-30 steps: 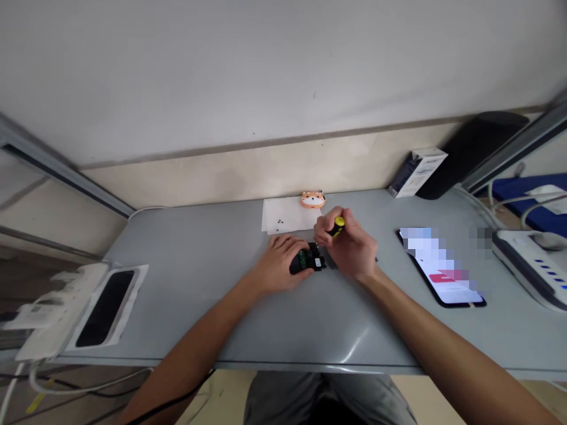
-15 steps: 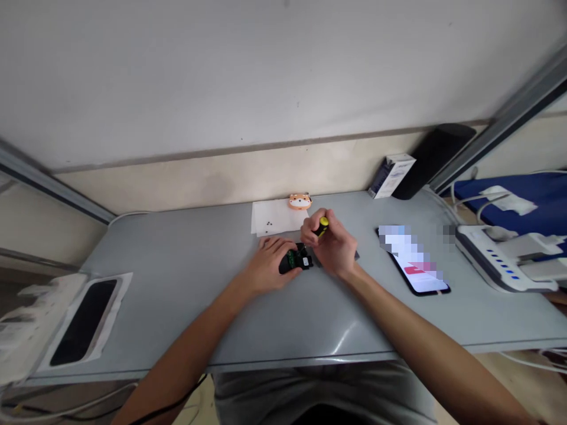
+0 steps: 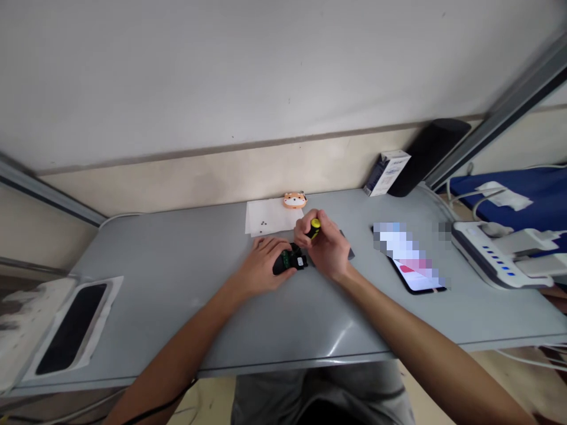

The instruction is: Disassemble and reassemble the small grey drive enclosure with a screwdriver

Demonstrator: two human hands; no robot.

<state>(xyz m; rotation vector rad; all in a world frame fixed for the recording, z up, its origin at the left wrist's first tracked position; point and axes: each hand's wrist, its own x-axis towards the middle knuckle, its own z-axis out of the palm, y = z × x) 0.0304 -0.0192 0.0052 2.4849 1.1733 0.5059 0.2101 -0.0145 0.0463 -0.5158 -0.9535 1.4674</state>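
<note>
My left hand [image 3: 267, 267] is closed around a small black device [image 3: 300, 261] whose green circuit board [image 3: 286, 260] lies bare, and presses it to the grey table. In my right hand [image 3: 326, 245] is a screwdriver [image 3: 315, 228] with a yellow and black handle, held upright in the fist over the device's right end. The screwdriver's tip is hidden, so I cannot tell if it touches a screw. Partly behind my right hand lies a flat dark grey piece [image 3: 350, 252]. Several tiny dark screws [image 3: 263, 223] rest on white paper [image 3: 271, 219] beyond my left hand.
An orange animal-faced case [image 3: 295, 200] sits on the paper's back edge. A lit phone [image 3: 410, 262] and a white power strip [image 3: 496, 254] lie to the right. A small box [image 3: 390, 172] and a black cylinder [image 3: 427, 156] lean by the wall. A dark phone [image 3: 73, 327] lies left.
The whole view has shifted slightly, so things appear a little further left. Both hands keep their hold on the device and the screwdriver, with little visible movement.
</note>
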